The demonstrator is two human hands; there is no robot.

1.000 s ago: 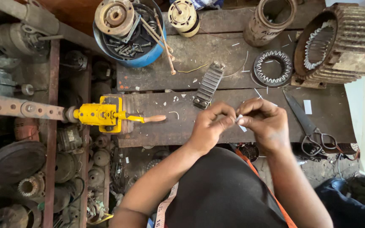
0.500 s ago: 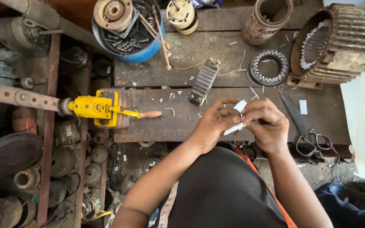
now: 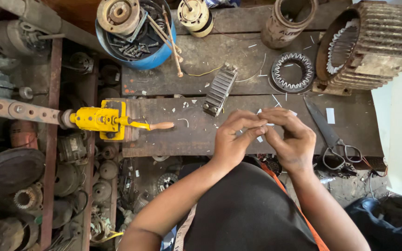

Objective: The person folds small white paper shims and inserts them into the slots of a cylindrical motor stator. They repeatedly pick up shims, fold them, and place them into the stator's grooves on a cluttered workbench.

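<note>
White paper was what my two hands held, a small strip (image 3: 264,124) pinched between the fingertips just above the wooden bench (image 3: 164,135). My left hand (image 3: 235,139) was curled narrow, with its thumb and first fingers squeezed on one end of the strip. My right hand (image 3: 291,139) was curled the same way and squeezed the other end, so the two hands touched at the tips. Most of the strip was hidden by my fingers, and I could not tell its full shape. Just past my left hand, a small dark ribbed metal piece (image 3: 219,90) lay tilted on the bench. Near my right hand lay big black scissors (image 3: 331,139), with the handles toward me and the blade pointing away. Farther back sat a flat toothed ring (image 3: 292,72), and beside it a big rusty motor shell (image 3: 373,46) lay on its side. A rusty tube (image 3: 287,23) stood near the back edge. A blue tub (image 3: 138,58) full of bolts and old parts sat at the back, to the left, with a thin wooden stick (image 3: 173,42) leaning out of it. A yellow tool with a wooden handle (image 3: 110,122) was fixed at the left edge of the bench. Little white scraps (image 3: 330,115) were scattered over the wood.
</note>
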